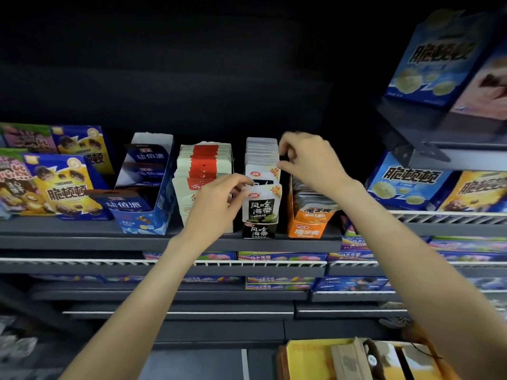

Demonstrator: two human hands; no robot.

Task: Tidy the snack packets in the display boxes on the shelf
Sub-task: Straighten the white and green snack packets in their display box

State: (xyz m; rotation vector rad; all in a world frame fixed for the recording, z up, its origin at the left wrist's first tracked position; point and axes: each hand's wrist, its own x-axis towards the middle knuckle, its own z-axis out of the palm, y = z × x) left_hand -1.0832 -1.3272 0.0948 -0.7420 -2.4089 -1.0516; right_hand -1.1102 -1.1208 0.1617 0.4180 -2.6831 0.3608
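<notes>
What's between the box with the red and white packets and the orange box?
In the head view, the black display box of seaweed packets stands between the red-and-white packet box and the orange box.

Four display boxes stand on the shelf at the fingers: one blue box, one white-and-red box, one black seaweed box, one orange box. Two hands: left hand, right hand.

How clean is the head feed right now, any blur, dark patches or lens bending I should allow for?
Head view: the black seaweed display box and both hands, left hand and right hand, read sharp and well lit; the blue box at upper right is smeared; above the packets the background is nearly black; shelf edges bow from the wide lens.
</notes>
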